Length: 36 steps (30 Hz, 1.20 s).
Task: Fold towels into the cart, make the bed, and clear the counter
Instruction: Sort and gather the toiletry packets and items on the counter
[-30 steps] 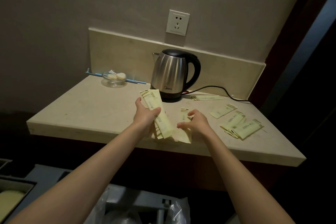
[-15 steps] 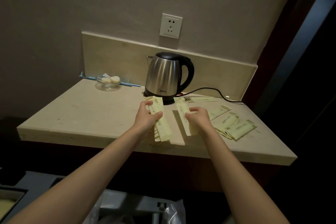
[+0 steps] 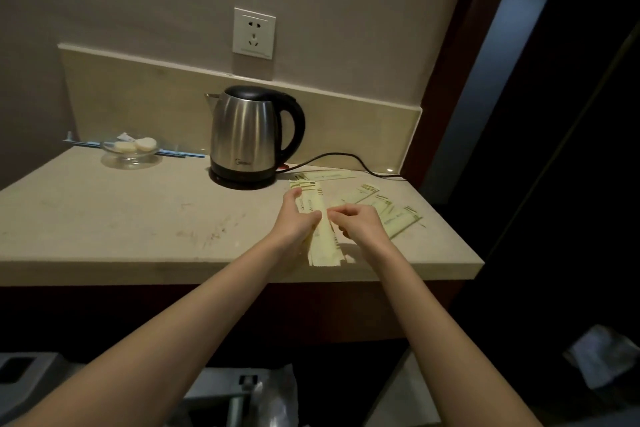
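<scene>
A stack of pale yellow sachets (image 3: 322, 239) lies lengthwise near the front of the stone counter (image 3: 114, 218). My left hand (image 3: 294, 222) grips the stack from its left side, thumb over the top. My right hand (image 3: 360, 224) sits just right of the stack with its fingers curled, fingertips at the stack's edge; whether it pinches a sachet is hidden. Several more loose sachets (image 3: 388, 211) lie fanned on the counter to the right, and one long sachet (image 3: 329, 176) rests behind them by the kettle.
A steel kettle (image 3: 251, 137) with a black handle stands at the back, its cord (image 3: 349, 159) trailing right. A glass dish (image 3: 130, 152) with small white items sits at the back left. A wall socket (image 3: 254, 33) is above. The cart (image 3: 242, 395) with plastic bags is below the counter.
Both hands moved right along the counter. The sachets held apart half a second ago are now together in one stack under my left hand. The view has shifted left.
</scene>
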Available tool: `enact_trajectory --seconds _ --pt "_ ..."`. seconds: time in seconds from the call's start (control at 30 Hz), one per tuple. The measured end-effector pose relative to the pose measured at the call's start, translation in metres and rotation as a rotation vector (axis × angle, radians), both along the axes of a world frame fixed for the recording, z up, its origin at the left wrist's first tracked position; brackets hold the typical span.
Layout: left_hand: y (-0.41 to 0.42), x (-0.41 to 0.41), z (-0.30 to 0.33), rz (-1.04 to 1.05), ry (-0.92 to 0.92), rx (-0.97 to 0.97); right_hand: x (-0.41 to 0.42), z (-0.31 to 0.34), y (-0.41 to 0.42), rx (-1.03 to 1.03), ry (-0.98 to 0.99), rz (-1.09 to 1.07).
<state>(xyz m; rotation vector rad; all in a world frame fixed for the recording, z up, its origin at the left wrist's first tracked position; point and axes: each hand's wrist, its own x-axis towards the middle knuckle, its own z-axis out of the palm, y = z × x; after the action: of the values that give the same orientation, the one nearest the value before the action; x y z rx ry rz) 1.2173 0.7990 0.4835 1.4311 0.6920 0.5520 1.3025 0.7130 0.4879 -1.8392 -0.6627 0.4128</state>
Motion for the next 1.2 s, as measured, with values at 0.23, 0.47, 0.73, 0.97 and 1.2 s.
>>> enact_trajectory --seconds 0.23,0.47,0.73,0.97,1.2 --pt "-0.018 0.015 0.004 -0.056 0.013 -0.130 0.063 -0.027 -0.040 -0.272 -0.389 -0.196" --pt "-0.018 0.023 0.003 -0.057 -0.030 -0.155 0.090 -0.040 -0.049 -0.404 -0.380 -0.194" --pt "-0.022 0.027 -0.005 -0.054 0.055 -0.089 0.104 -0.028 -0.068 -0.182 -0.097 -0.382" --pt "-0.034 0.029 -0.004 -0.074 0.031 -0.121 0.070 -0.008 -0.069 0.072 -0.014 -0.280" --pt "-0.048 0.033 0.001 -0.091 -0.082 -0.217 0.023 -0.007 -0.053 0.094 0.030 -0.052"
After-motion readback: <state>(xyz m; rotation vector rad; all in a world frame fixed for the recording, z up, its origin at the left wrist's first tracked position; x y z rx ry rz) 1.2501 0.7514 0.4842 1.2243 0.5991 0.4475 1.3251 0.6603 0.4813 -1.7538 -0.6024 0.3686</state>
